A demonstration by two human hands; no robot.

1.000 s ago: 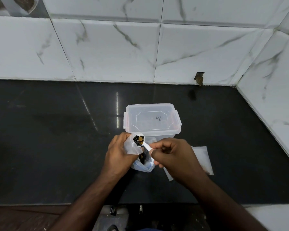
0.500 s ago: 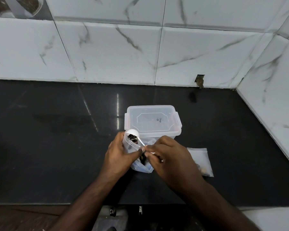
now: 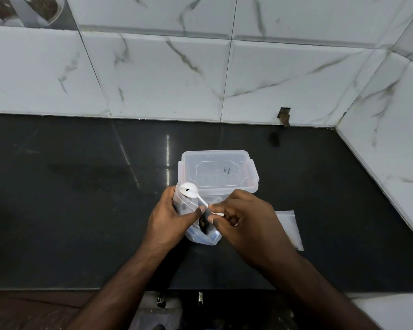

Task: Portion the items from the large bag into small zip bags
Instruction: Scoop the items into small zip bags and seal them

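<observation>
Two hands work over the black worktop. The left hand is wrapped around one small clear zip bag, holding it upright with its mouth open. The right hand pinches the handle of one white plastic spoon, whose bowl sits at the bag's mouth with a few dark bits in it. One larger bag with dark contents lies under the hands. One lidded clear container stands just behind. One more flat zip bag lies to the right.
</observation>
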